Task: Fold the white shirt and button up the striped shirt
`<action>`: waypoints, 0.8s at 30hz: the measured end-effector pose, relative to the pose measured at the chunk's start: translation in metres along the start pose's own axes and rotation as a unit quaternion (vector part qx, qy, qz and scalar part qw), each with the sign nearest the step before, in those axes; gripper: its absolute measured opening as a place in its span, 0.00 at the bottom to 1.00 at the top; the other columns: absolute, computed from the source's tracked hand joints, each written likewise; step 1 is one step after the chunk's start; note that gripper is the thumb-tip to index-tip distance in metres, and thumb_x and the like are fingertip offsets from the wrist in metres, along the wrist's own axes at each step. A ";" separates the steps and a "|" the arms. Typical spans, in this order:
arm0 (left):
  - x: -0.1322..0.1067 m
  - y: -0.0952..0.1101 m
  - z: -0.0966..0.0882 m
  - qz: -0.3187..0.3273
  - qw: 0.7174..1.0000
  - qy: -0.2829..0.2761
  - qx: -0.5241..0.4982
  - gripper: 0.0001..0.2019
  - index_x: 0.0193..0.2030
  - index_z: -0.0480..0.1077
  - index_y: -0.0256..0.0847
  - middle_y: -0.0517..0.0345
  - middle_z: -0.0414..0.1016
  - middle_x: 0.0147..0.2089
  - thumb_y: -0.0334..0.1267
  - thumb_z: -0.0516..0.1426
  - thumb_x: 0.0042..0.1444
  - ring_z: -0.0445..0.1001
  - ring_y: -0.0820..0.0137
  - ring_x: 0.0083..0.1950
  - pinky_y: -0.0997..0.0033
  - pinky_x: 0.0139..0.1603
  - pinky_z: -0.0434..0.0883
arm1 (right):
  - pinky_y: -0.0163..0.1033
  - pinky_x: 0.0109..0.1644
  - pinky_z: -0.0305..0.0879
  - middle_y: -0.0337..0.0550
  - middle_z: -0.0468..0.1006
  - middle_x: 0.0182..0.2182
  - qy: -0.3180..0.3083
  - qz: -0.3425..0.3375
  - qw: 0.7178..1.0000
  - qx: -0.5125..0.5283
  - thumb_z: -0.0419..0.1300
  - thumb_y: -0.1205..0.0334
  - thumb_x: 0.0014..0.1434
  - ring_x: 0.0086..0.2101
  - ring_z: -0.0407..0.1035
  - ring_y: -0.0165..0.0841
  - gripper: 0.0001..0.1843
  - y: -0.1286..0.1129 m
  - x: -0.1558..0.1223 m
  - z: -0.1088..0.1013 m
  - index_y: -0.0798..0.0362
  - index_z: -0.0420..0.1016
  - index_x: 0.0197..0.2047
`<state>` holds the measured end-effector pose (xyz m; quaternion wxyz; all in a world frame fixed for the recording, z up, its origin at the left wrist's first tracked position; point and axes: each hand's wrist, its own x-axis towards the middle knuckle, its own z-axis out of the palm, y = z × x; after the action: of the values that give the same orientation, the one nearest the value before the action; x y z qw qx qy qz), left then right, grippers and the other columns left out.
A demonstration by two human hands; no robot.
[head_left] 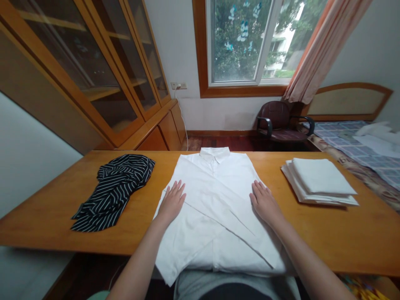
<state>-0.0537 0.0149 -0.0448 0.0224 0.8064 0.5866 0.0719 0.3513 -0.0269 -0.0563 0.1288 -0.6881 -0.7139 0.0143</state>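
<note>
Nearest, hanging over the near table edge: hem of a white shirt, spread flat at the table's middle, collar at the far side, both side panels folded in and crossing on the diagonal. Left hand flat on the shirt's left fold, palm down, fingers spread and released, grasping nothing. Right hand likewise flat on the right fold, fingers loose and open, pressing the cloth only. Left of the shirt, near but apart: a crumpled striped shirt, black with thin white lines. Right of the shirt, well apart: a stack of folded white cloth, edges roughly squared. Beyond the table: a dark chair under the window, a glass-doored cabinet at left, a bed at right.
</note>
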 end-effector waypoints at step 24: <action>-0.007 0.054 0.008 0.078 0.995 0.047 0.049 0.27 0.73 0.50 0.51 0.59 0.48 0.75 0.47 0.44 0.69 0.45 0.59 0.76 0.45 0.73 0.49 | 0.54 0.71 0.40 0.47 0.49 0.71 -0.044 -0.065 0.997 -0.005 0.42 0.53 0.70 0.70 0.41 0.42 0.31 -0.061 0.014 0.009 0.57 0.53 0.72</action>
<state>-0.0039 -0.0083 -0.0470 -0.0503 0.8454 0.5253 0.0829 0.2893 -0.0152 -0.0502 0.0939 -0.6398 -0.7621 0.0327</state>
